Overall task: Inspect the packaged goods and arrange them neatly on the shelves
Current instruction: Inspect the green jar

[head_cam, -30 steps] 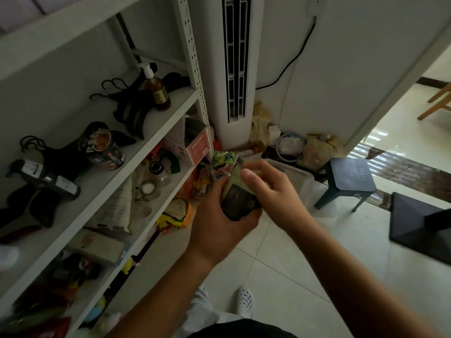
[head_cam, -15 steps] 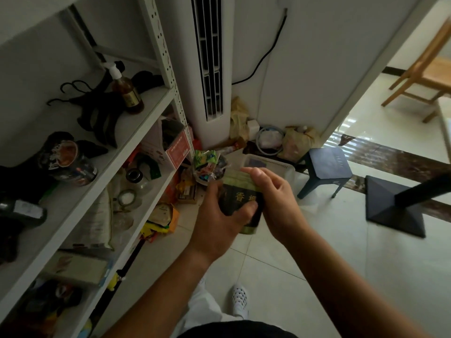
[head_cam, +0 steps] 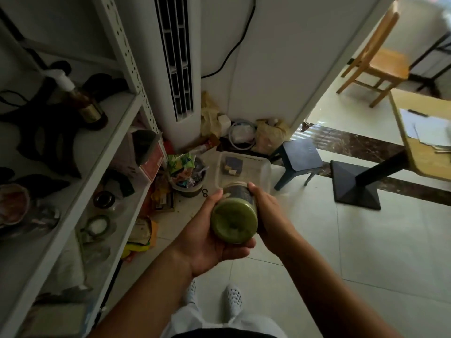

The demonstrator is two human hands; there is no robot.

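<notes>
So, jar [head_cam: 234,220]: tipped on its side in mid-air over the floor tiles, in front of the shelves, its round olive-green end facing the camera; the side is dark and what it holds cannot be made out.
Left hand [head_cam: 207,240]: cupped under the jar, thumb up along its left side, fingers curled round beneath.
Right hand [head_cam: 268,215]: grasping the jar's right side, fingertips reaching towards its far end.
Clear tub [head_cam: 266,172]: on the floor just beyond the jar, open-topped, with one dark packet [head_cam: 233,164] lying in it.
Small bucket [head_cam: 192,189]: left of the tub, heaped with crumpled colourful wrappers.
Shelves [head_cam: 117,123]: white metal rack on the left, cluttered.
Pump bottle [head_cam: 83,103]: upright on the upper shelf among black objects.
Red-and-white carton [head_cam: 152,164]: on the lower shelf's far end, top open.
Glass jars [head_cam: 105,198]: on the lower shelf, near the carton; contents unclear.
Tower air conditioner [head_cam: 175,57]: standing behind the rack's end post.
Dark stool [head_cam: 299,158]: on the floor right of the tub.
Counter [head_cam: 424,159]: far right, papers on top.
</notes>
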